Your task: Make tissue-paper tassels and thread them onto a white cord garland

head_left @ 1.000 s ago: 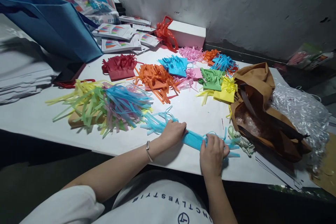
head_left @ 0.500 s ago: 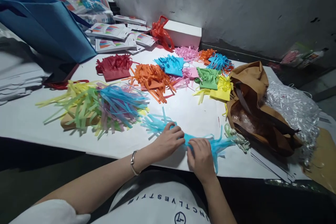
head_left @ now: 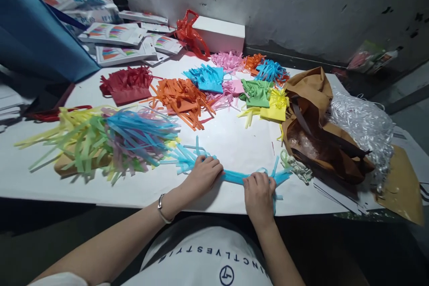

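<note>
A light-blue tissue paper tassel [head_left: 233,176] lies across the front of the white table, its middle rolled into a narrow band and its cut strips fanning out at both ends. My left hand [head_left: 207,173] is closed on the band near the left fringe. On the other side, my right hand [head_left: 259,194] is closed round it near the right fringe. Between the hands the band shows straight and bare. Left of my left hand lies a pile of yellow, green, purple and blue paper fringe [head_left: 134,127], and the tassel's left strips reach close to it.
Fringed paper bundles in red [head_left: 129,86], orange [head_left: 182,100], green [head_left: 257,92] and yellow [head_left: 275,105] lie farther back. A brown bag [head_left: 310,85] and clear shredded plastic [head_left: 362,127] are at right. Flat boxes [head_left: 115,34] and a blue bag [head_left: 36,35] stand at back left.
My hands have moved apart along the blue tassel, and more of its rolled middle shows between them. The view has shifted slightly to the right.
</note>
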Available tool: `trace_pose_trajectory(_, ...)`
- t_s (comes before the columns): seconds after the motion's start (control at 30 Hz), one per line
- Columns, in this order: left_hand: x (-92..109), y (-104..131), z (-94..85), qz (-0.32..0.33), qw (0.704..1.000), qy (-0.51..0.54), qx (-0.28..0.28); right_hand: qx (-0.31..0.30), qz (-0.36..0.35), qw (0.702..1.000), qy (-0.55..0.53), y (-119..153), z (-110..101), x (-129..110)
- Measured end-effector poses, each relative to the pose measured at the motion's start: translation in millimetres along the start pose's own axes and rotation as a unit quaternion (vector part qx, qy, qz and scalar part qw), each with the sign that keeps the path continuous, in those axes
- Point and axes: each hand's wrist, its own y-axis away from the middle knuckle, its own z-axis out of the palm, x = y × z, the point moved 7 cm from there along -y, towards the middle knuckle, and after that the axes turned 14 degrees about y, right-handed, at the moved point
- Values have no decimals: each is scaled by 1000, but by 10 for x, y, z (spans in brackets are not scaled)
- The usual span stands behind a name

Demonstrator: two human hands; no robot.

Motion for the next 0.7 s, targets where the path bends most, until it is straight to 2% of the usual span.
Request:
trace_pose_trajectory(0.13,-35,-86,10,-60,997,-49,-4,2,35,999,26,-96,5,35)
trace_pose_trajectory(0.23,-37,-104,22,-72,996,-54,-1,24,51,998,28,-98,-38,68)
trace_pose_trajectory(0.3,-38,-106,27,-71,996,-50,-1,49,8,999,-2,-78,-76,5)
trace_pose_trajectory(0.4,-43,-96,-1,-72,996,-44,7,60,-113,990,-64,-33,-75,-178)
trace_pose_trajectory(0.47,-11,-75,-45,-50,998,-30,26,56,-140,985,-80,-22,-45,-221)
trace_pose_trajectory(0.63,197,32,-25,107,994,-2,26,53,-124,986,-96,-44,-20,-204)
trace_pose_trajectory(0.7,198,66,3,117,993,7,27,42,-138,985,-100,-38,-23,-236)
